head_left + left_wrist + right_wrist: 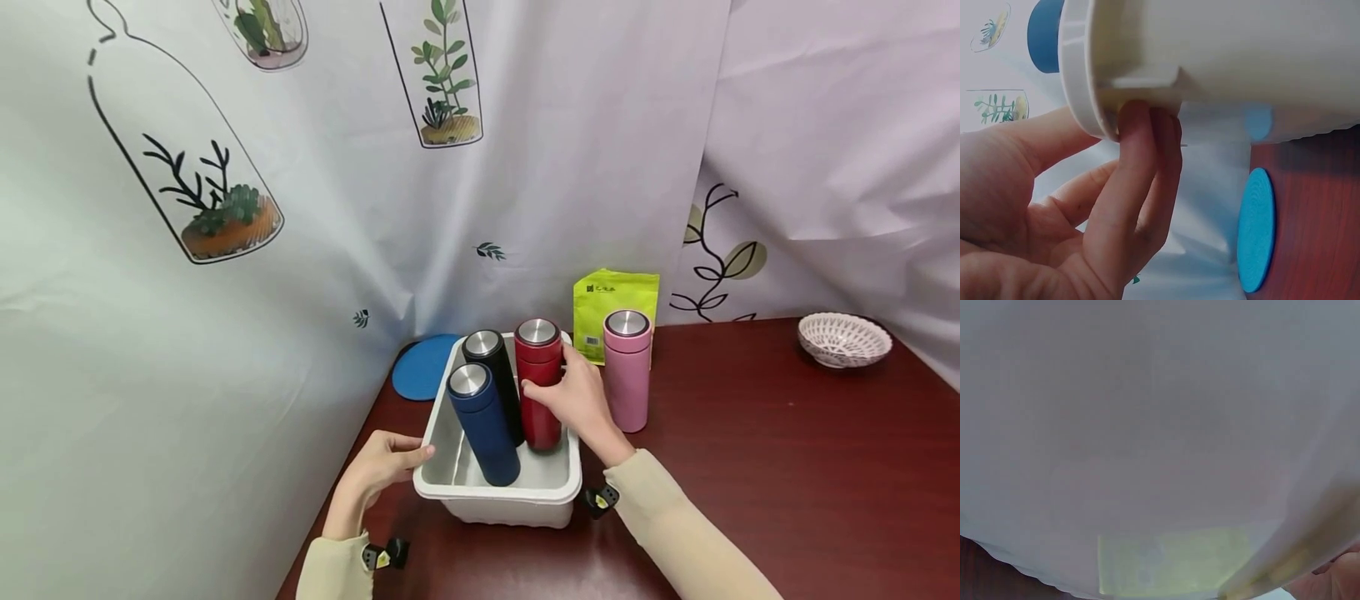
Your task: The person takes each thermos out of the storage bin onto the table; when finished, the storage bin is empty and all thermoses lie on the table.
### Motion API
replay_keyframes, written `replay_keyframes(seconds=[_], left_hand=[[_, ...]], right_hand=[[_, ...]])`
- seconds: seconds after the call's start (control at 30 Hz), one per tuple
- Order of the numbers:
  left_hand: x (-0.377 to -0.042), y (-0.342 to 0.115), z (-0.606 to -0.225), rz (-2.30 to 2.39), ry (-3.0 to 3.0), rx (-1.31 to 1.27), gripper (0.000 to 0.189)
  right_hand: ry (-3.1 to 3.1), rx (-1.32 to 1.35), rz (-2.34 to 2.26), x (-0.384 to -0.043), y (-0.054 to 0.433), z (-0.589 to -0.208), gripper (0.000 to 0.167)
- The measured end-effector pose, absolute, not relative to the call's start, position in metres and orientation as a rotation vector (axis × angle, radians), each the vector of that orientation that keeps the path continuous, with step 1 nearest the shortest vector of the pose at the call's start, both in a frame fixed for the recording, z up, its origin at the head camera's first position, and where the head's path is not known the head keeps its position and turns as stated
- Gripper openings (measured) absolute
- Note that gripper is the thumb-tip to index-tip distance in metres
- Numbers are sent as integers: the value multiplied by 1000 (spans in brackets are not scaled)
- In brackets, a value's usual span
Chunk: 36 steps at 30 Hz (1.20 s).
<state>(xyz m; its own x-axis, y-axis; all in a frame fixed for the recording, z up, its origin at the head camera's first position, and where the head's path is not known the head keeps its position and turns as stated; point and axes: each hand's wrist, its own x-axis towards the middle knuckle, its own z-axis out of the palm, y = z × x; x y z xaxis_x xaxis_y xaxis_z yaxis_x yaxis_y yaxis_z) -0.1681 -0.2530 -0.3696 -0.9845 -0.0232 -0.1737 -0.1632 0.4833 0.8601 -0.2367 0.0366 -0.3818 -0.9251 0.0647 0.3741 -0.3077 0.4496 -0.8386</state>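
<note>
A white plastic bin stands on the table with three thermos bottles in it. My left hand pinches the bin's left rim; in the left wrist view its fingers curl under that rim. Inside the bin my right hand grips a red thermos from its right side, thumb toward the front. A blue thermos leans to the left in the bin, and a black thermos stands behind it. The bin's pale wall fills most of the right wrist view.
Right of the bin a pink thermos stands upright, in front of a yellow-green pouch. A blue round mat lies behind the bin at left. A white woven basket sits at the table's far right. Patterned cloth hangs behind.
</note>
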Motion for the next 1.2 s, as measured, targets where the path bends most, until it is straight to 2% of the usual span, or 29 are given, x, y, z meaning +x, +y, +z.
replay_keyframes(seconds=[1.2], left_hand=[[-167, -251, -368, 1521, 2585, -176, 37]], right_hand=[[-2118, 347, 1524, -201, 56, -336, 57]])
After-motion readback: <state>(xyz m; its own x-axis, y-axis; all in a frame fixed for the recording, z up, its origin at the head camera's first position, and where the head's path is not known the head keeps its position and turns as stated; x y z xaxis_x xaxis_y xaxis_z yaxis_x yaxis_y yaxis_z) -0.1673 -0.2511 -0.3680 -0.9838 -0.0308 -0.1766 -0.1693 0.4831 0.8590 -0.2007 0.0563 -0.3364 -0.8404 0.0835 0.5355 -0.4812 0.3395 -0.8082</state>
